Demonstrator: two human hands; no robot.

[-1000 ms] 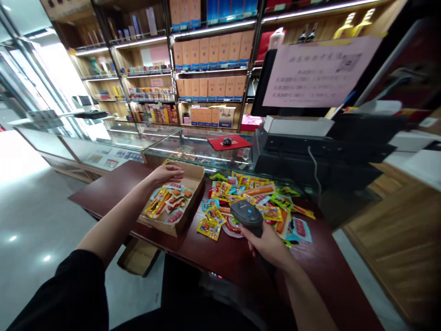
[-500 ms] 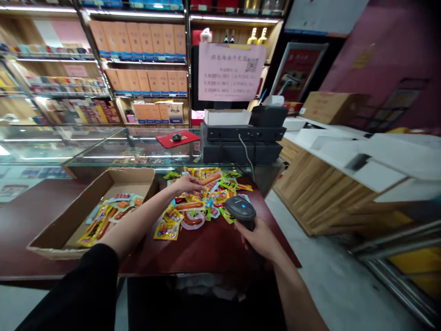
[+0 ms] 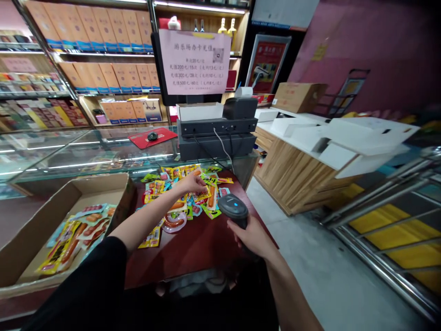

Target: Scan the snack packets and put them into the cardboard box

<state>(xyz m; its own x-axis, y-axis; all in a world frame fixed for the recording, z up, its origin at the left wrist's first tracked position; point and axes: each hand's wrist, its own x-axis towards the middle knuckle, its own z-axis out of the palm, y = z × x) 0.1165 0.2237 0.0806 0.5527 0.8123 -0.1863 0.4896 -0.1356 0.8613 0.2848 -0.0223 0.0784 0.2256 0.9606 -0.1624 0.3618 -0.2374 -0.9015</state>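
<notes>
My left hand [image 3: 195,184] is at the pile of colourful snack packets [image 3: 196,209] on the dark red table [image 3: 203,248], with fingers bent; whether they pinch one packet, I cannot tell. My right hand [image 3: 253,234] is closed around the handle of the black scanner [image 3: 233,207], at three o'clock from the pile. The cardboard box [image 3: 103,187], containing several packs [image 3: 69,241], stands between eight and nine o'clock; the red mouse mat [image 3: 163,137] lies at eleven.

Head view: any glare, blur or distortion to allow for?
Head view: bright streaks cross the glass counter; head view: the pink sign is sharp, shelf goods at far left smeared; head view: print on snack packets too small to read, the cardboard box stretched.
</notes>
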